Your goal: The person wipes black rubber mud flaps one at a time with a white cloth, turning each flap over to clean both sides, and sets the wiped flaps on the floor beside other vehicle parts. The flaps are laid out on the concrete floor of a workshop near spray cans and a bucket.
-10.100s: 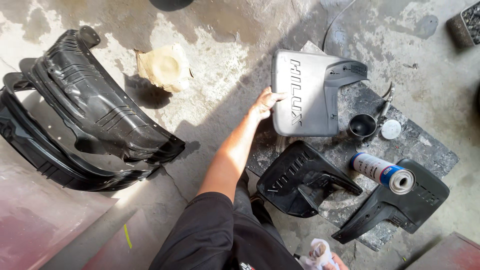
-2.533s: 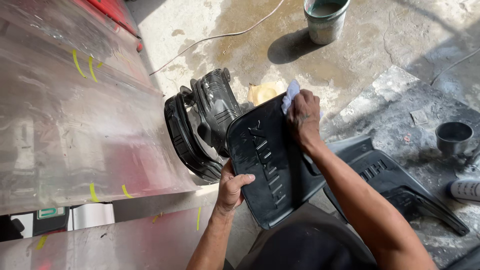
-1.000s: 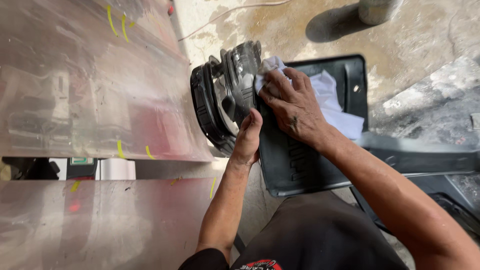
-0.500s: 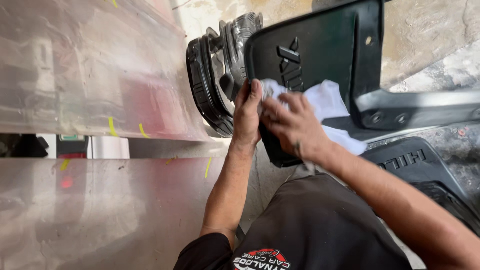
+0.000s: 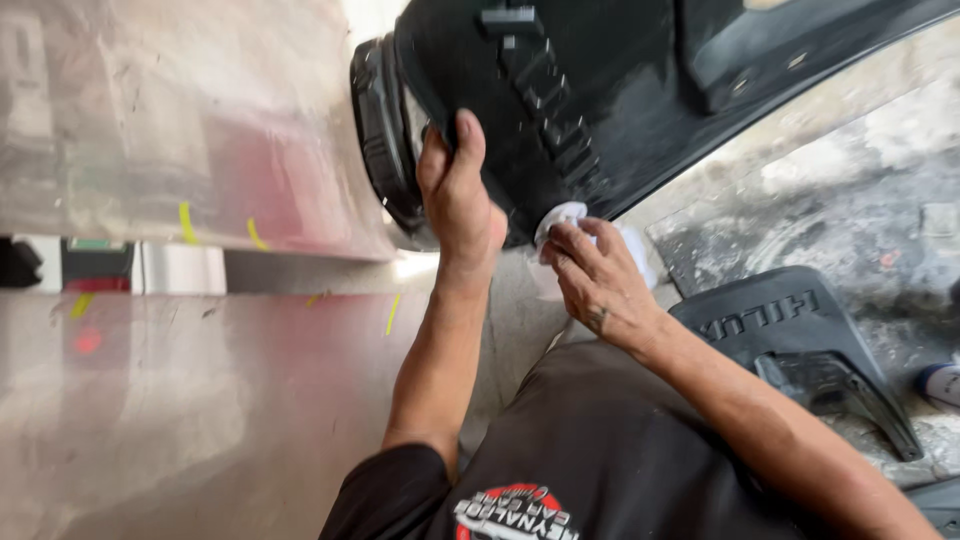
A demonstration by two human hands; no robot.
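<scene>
— Stained concrete floor (image 5: 860, 150) underfoot, shiny metal panel (image 5: 150, 150) with yellow marks at the left. What's happening?

— Wiping, I'd judge. The left hand (image 5: 455, 195) is clamped over the edge of the black mud flap (image 5: 600, 90), held up off the ground. The right hand (image 5: 590, 280) pinches a white cloth (image 5: 565, 215) against its lower edge.

— Next move?

— Probably a steady grip while the cloth works across the raised lettering.

— Packages or labels?

— A second black mud flap (image 5: 800, 340) lies at the right; a blue-and-white can (image 5: 940, 385) peeks in at the edge.
</scene>
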